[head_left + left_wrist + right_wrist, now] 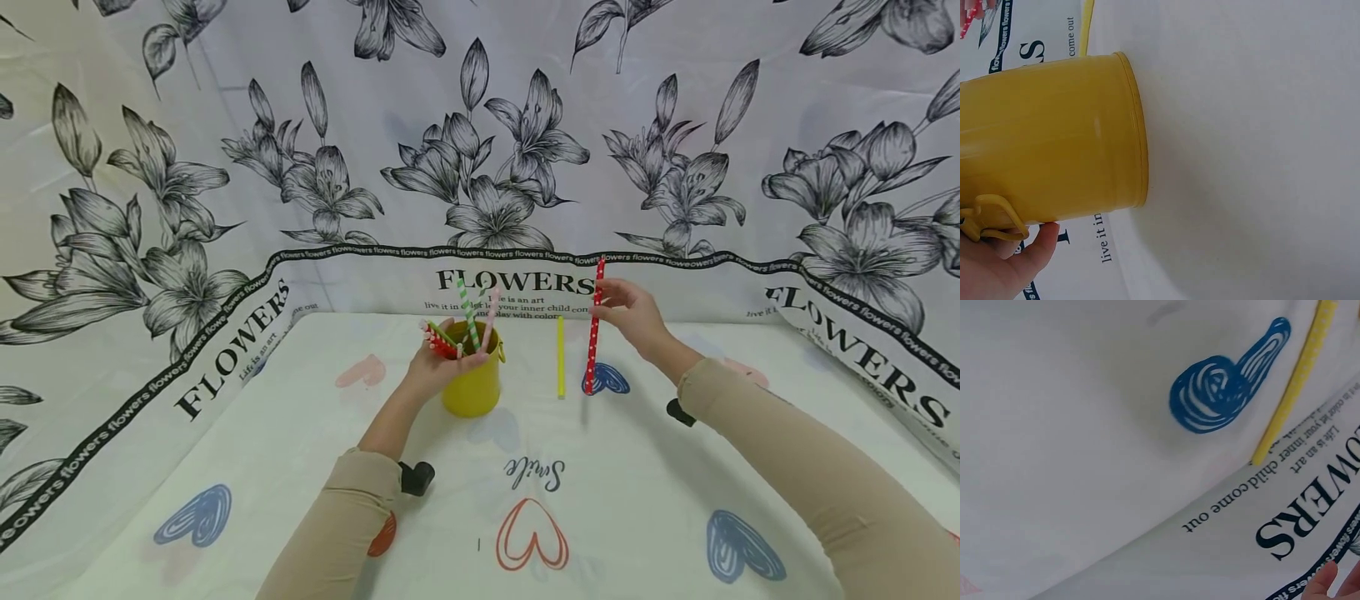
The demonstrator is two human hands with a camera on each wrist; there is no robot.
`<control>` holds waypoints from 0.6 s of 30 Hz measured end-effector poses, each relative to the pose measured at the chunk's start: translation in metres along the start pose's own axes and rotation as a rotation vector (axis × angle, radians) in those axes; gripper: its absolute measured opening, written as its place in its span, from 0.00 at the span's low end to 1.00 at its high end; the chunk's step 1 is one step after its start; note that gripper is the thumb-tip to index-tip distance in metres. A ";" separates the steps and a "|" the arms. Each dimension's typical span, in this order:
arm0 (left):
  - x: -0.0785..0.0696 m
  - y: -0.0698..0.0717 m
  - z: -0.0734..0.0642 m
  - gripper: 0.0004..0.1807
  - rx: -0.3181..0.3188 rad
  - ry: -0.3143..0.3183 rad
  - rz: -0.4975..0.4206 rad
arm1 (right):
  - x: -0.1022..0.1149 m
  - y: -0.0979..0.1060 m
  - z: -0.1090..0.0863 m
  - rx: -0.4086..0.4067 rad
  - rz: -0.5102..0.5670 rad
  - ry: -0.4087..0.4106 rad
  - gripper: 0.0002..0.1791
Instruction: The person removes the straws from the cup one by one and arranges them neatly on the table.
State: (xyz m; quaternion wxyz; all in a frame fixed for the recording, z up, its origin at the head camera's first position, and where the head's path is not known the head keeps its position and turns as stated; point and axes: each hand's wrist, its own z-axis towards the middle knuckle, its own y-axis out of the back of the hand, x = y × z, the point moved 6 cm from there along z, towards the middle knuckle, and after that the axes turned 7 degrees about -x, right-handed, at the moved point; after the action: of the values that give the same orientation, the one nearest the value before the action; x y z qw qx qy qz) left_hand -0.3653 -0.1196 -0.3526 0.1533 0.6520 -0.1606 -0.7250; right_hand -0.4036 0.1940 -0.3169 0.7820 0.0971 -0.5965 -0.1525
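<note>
My left hand [433,368] holds a yellow metal bucket [472,398] at its upper left side, thumb reaching across the rim. In the left wrist view the bucket [1054,137] shows its wall, and fingers rest beside its handle loop [999,201]. Paper straws stand in the bucket: a green-striped straw [467,308], a pale pink one [491,318] and several red ones [439,342] leaning left. Farther right, my right hand [633,315] pinches a red straw with white dots [592,350], held nearly upright. Only fingertips [1324,582] show in the right wrist view.
A yellow dotted straw [561,358] lies on the white tablecloth [450,500] between the bucket and the red straw. The cloth has printed hearts and lettering. Behind the table hangs a flower-printed curtain [337,275], with more of it along both sides.
</note>
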 end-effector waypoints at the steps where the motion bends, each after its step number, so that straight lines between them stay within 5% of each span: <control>1: 0.000 0.000 0.000 0.47 0.000 -0.004 -0.001 | -0.003 0.000 0.002 0.018 -0.014 0.004 0.30; 18: 0.001 0.000 0.000 0.49 -0.004 0.003 -0.003 | -0.051 -0.011 0.022 0.125 -0.180 -0.014 0.33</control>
State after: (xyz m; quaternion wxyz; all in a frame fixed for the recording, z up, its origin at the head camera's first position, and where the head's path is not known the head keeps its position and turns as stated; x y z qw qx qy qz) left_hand -0.3651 -0.1200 -0.3533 0.1535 0.6532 -0.1580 -0.7244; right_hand -0.4382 0.2022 -0.3613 0.7533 0.1977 -0.5992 -0.1854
